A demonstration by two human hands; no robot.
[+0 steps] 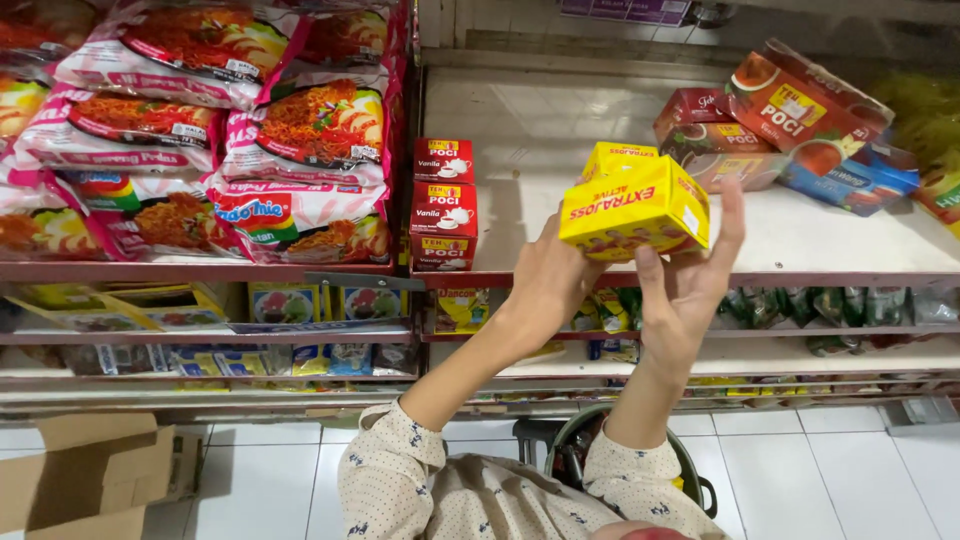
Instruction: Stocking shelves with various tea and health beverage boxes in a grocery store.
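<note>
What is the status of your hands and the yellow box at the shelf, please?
Left hand and right hand both gripping yellow box, raised at white shelf. Red boxes stacked left, apart. Shelf behind box bare.

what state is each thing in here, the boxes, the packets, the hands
yellow box: lifted at shelf height, held between both hands
left hand: gripping the box's left end
right hand: under the box, fingers up its right side
red boxes: stacked on the shelf
noodle packets: piled
cardboard box: open, on the floor
</note>
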